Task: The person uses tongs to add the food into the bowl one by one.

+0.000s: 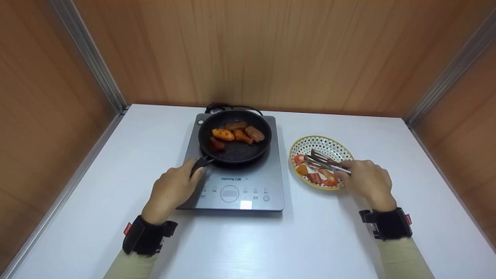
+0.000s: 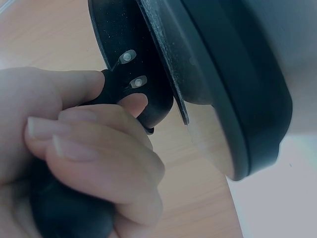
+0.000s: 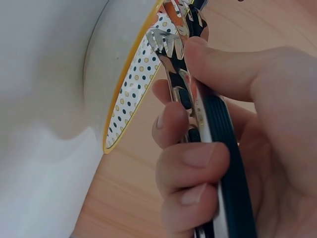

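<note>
My left hand (image 1: 174,186) grips the black handle (image 1: 200,164) of a frying pan (image 1: 240,154) on an induction cooktop. In the pan lie a yellow oval piece (image 1: 223,134), a small drumstick (image 1: 243,136), brown slabs of food (image 1: 254,134) and a dark reddish piece (image 1: 217,144). To the right, my right hand (image 1: 366,180) holds metal tongs (image 1: 329,164) with dark handle grips (image 3: 225,148), its fingers curled around them. The tongs' fork-like ends reach over a dotted plate (image 1: 327,142), overlapping food pieces there. Tomato slices (image 1: 331,181) and reddish strips (image 1: 314,178) lie on the plate.
The cooktop (image 1: 252,190) stands on a white table (image 1: 240,244), its black cord (image 1: 244,107) lying behind. Wooden panels (image 1: 248,58) close in the back and both sides. The plate sits a short way right of the cooktop.
</note>
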`<state>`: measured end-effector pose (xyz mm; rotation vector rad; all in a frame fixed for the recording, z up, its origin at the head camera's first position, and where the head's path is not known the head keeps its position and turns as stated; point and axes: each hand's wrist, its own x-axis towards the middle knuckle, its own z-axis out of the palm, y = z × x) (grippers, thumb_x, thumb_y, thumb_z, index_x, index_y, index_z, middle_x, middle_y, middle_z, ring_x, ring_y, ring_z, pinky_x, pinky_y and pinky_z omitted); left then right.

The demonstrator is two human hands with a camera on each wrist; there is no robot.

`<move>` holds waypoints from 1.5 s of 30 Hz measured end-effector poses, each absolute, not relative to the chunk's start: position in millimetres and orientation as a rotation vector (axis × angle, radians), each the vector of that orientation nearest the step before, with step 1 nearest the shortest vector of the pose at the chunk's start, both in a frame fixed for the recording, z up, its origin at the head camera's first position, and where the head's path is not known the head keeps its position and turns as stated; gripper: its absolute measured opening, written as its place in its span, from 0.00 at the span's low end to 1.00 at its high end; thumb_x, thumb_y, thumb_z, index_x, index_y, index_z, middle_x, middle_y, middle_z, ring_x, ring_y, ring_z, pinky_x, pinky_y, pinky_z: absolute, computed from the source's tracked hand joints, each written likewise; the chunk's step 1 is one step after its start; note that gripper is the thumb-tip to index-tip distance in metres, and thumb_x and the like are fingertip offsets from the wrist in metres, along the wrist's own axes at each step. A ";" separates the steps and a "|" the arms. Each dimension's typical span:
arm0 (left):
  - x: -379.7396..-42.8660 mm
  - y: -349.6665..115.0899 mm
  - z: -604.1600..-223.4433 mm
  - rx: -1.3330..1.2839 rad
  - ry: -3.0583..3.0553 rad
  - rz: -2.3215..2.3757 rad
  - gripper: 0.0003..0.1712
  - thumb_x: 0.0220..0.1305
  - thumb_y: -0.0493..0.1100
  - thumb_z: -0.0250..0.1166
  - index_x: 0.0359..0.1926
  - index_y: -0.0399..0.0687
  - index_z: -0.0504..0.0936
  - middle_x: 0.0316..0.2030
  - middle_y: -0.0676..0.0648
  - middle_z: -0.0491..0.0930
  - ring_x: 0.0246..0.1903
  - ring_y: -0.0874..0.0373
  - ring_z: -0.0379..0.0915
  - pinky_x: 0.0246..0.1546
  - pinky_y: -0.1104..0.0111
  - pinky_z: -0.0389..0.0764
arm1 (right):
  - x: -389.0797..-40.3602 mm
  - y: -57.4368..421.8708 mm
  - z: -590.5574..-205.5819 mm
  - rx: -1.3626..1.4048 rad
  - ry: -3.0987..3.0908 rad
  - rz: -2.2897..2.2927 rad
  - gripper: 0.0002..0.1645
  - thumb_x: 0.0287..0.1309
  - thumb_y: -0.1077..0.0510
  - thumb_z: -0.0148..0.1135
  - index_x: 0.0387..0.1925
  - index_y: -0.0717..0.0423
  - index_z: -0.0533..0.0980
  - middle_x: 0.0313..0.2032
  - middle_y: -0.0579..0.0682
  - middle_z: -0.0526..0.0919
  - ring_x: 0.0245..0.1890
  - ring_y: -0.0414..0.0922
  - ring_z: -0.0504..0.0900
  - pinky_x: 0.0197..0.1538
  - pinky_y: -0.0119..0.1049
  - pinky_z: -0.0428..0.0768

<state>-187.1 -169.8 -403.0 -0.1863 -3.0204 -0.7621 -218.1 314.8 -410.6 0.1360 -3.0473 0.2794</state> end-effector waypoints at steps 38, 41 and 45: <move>-187.5 -169.5 -403.1 -0.203 -3.015 -0.764 0.14 0.83 0.54 0.55 0.47 0.49 0.74 0.24 0.45 0.74 0.25 0.49 0.71 0.22 0.59 0.65 | -223.2 318.9 -422.1 0.158 -2.933 0.248 0.17 0.70 0.47 0.71 0.55 0.49 0.88 0.42 0.64 0.89 0.32 0.58 0.83 0.27 0.53 0.73; -187.8 -169.3 -403.2 -0.200 -3.014 -0.763 0.14 0.83 0.54 0.55 0.47 0.50 0.74 0.25 0.44 0.74 0.26 0.49 0.71 0.22 0.59 0.65 | -223.0 318.7 -421.9 0.155 -2.927 0.258 0.17 0.70 0.47 0.71 0.55 0.48 0.88 0.42 0.64 0.89 0.32 0.58 0.83 0.27 0.53 0.73; -187.1 -169.1 -403.1 -0.200 -3.012 -0.751 0.13 0.83 0.54 0.56 0.48 0.50 0.74 0.26 0.43 0.76 0.26 0.48 0.72 0.22 0.58 0.67 | -222.8 318.8 -421.6 0.167 -2.899 0.265 0.16 0.69 0.47 0.71 0.53 0.48 0.89 0.40 0.63 0.89 0.31 0.57 0.83 0.26 0.51 0.71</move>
